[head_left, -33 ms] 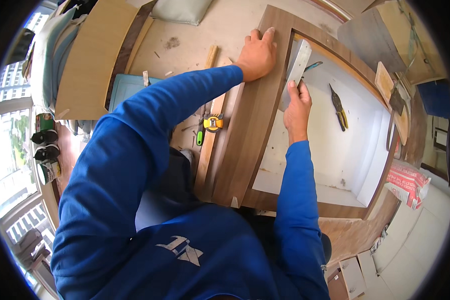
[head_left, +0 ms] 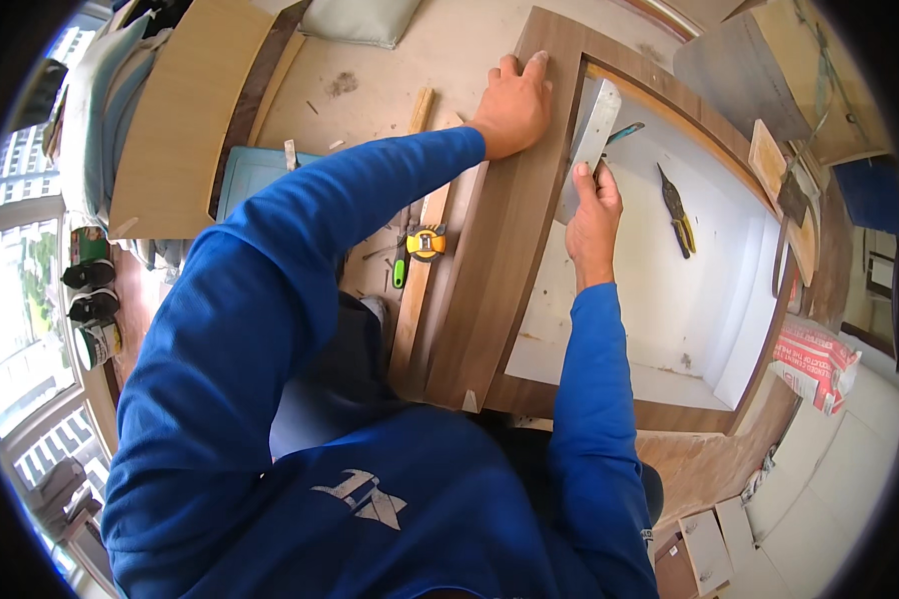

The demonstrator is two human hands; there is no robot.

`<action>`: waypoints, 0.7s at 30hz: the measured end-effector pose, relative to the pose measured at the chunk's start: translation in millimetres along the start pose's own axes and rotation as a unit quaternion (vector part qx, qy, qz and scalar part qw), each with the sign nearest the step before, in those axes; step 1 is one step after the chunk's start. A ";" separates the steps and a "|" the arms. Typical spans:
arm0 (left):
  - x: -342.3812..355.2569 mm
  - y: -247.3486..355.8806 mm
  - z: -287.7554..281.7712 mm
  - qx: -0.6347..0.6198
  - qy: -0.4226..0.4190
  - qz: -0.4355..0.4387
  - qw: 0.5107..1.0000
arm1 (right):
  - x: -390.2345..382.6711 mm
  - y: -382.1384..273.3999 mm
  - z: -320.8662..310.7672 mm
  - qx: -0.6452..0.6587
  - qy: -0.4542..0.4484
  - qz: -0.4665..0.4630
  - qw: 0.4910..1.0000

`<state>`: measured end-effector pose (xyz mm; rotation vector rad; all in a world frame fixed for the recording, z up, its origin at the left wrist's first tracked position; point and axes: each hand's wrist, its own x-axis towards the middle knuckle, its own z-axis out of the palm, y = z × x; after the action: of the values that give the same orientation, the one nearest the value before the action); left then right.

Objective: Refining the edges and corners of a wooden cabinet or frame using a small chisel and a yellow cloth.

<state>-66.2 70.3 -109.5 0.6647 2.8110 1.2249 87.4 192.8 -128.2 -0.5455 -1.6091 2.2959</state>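
My left hand (head_left: pixel 514 108) grips the left side of a brown wood-grain cabinet (head_left: pixel 504 230), with its thumb on the panel and its fingers bent at the edge. The cabinet lies with its white inside facing up. My right hand (head_left: pixel 595 215) holds a flat, grey-white metal strip (head_left: pixel 599 120) with a rounded end, slanting over the cabinet's left inner edge; its lower part is partly hidden by the hand. Just behind the strip shows a teal-handled tool (head_left: pixel 626 131), mostly covered. Pliers (head_left: pixel 676 212) with black and yellow handles lie on the white panel inside.
Left of the cabinet, a yellow tape measure (head_left: pixel 426 243) rests on a wooden strip (head_left: pixel 406 329), beside a green-handled tool (head_left: pixel 400 272). A light blue lid or case (head_left: pixel 245 180) lies farther left. A red and white bag (head_left: pixel 817 364) and wooden boards (head_left: pixel 769 165) stand at the right.
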 end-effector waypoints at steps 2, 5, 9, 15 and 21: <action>1.9 2.2 1.5 0.000 0.001 -0.006 1.000 | -18.8 -2.0 -1.8 -0.004 0.008 0.007 1.000; 0.5 3.3 4.0 0.005 0.009 -0.007 1.000 | -52.7 -2.9 2.2 -0.008 0.027 0.014 1.000; -0.6 3.3 2.3 -0.003 0.005 -0.009 1.000 | -79.8 -4.0 -4.8 0.002 0.019 0.047 0.999; 3.5 1.6 -0.5 -0.007 -0.011 -0.002 1.000 | -138.7 10.5 -17.4 -0.087 0.029 0.075 0.993; 1.9 0.2 1.8 0.011 0.015 0.011 1.000 | -189.3 -12.7 -20.7 -0.060 0.074 0.104 0.990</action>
<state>-67.5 72.4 -110.3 0.6862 2.8535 1.2184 265.2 131.5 -95.6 -0.9308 -1.6958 2.2474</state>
